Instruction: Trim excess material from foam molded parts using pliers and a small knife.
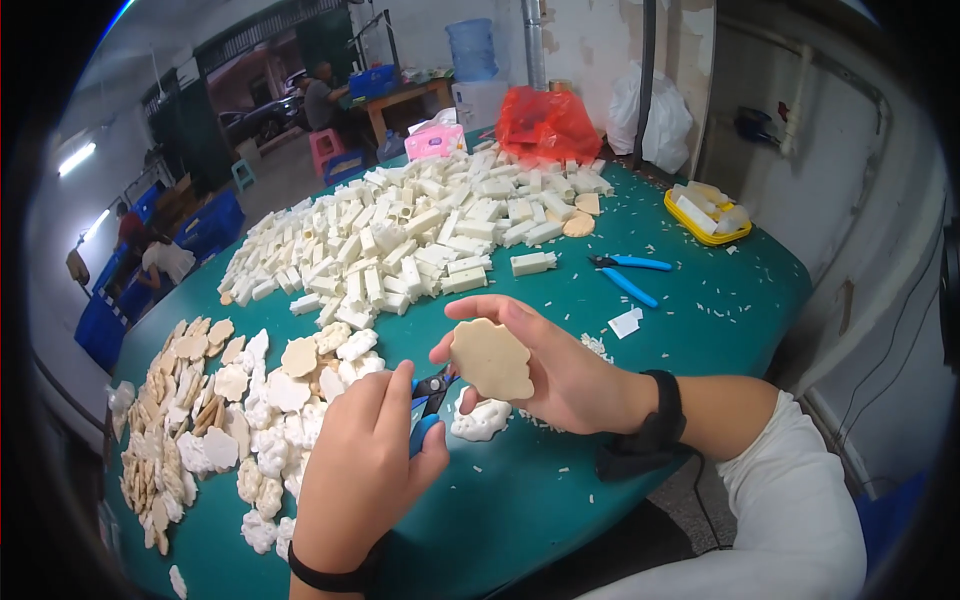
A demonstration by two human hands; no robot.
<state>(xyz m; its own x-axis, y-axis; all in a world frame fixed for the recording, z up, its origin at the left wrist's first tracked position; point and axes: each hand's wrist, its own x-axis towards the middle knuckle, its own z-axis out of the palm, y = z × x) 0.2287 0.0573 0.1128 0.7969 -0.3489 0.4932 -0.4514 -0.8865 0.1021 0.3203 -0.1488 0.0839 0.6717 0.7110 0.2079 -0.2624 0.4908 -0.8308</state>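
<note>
In my right hand (575,375) is a flat beige plastic piece with a wavy, cloud-like edge (490,358), held up between thumb and fingers. My left hand (362,465) is closed around blue-handled cutters (426,430). Their dark jaws are at the piece's left edge; whether they touch it I cannot tell. Just below the held piece, a white lumpy piece (480,417) lies on the green table (500,505). Left of my hands spreads a heap of similar white pieces (272,440) and beige pieces (165,430).
A large pile of white rectangular plastic parts (400,230) covers the table's far middle. Another pair of blue cutters (632,268) lies open on the right, near a yellow tray of parts (708,232). A red plastic bag (548,125) stands behind. Small offcuts are scattered about.
</note>
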